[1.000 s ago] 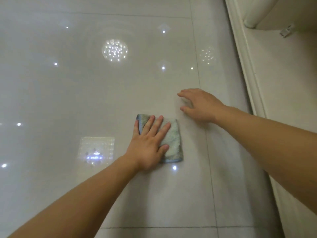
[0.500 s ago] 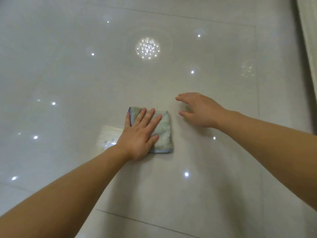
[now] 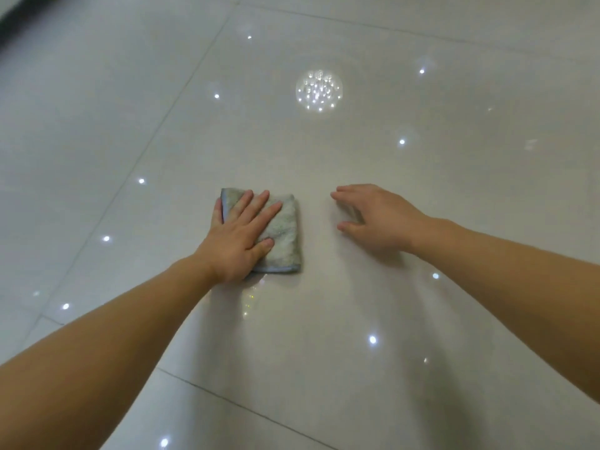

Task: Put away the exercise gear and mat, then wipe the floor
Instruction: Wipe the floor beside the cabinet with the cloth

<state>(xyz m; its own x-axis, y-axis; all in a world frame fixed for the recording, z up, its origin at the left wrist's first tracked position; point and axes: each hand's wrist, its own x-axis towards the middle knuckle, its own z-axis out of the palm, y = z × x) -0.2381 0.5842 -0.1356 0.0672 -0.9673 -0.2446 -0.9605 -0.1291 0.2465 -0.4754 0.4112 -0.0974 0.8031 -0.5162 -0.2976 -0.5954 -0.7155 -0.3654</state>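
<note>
A folded grey-green cloth (image 3: 283, 237) with a blue edge lies flat on the glossy pale tile floor (image 3: 324, 319). My left hand (image 3: 240, 235) presses down on it with straight, spread fingers, covering its left half. My right hand (image 3: 378, 217) rests on the bare tile a little to the right of the cloth, fingers spread and slightly bent, holding nothing. No exercise gear or mat is in view.
Grout lines cross the floor at the upper left (image 3: 181, 92) and lower left (image 3: 243, 407). Ceiling lights reflect as bright spots, with a round cluster (image 3: 318, 89) ahead. A dark edge shows at the top left corner (image 3: 13, 17).
The cloth under my left hand has slid leftward across the tile, away from the wall skirting on the right, which has left the view. My right hand moved along with it.
</note>
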